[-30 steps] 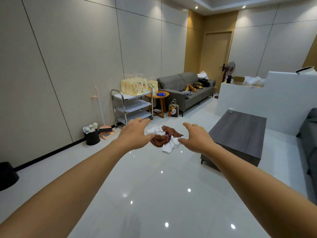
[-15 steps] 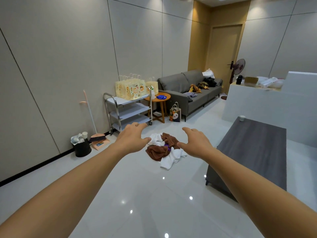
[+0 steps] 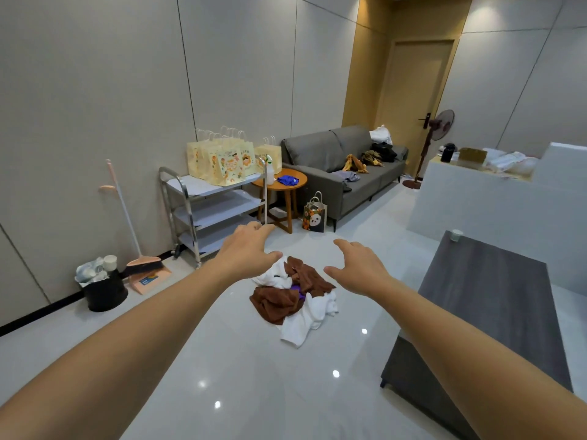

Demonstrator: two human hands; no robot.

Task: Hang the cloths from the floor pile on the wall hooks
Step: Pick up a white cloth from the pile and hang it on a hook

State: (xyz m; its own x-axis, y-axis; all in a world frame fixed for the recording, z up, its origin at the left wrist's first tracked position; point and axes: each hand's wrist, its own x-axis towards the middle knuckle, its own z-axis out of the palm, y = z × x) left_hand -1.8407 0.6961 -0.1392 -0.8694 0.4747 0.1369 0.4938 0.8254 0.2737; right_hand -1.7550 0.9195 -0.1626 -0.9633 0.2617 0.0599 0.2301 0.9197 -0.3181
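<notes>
Cloths [image 3: 293, 298] are being left in a brown/white heap on the glossy floor [image 3: 241, 369] beside the dark table [image 3: 486, 300], while left hand [image 3: 246, 254] & right hand [image 3: 360, 269] are being stretched toward them, fingers spread wide, nothing held, probably for a two-handed pickup.

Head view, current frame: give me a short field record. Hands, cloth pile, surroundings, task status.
left hand: left hand open, fingers spread, holding nothing, reaching toward the pile
right hand: right hand open, holding nothing, reaching toward the pile
cloth pile: cloth pile on the floor, brown and white cloths with a bit of purple, crumpled together
contact: neither hand grips a cloth
nearby: coffee table right of the pile; metal cart with paper bags by the wall; sofa behind
hooks: none visible in this view
status: no cloth picked up yet
</notes>
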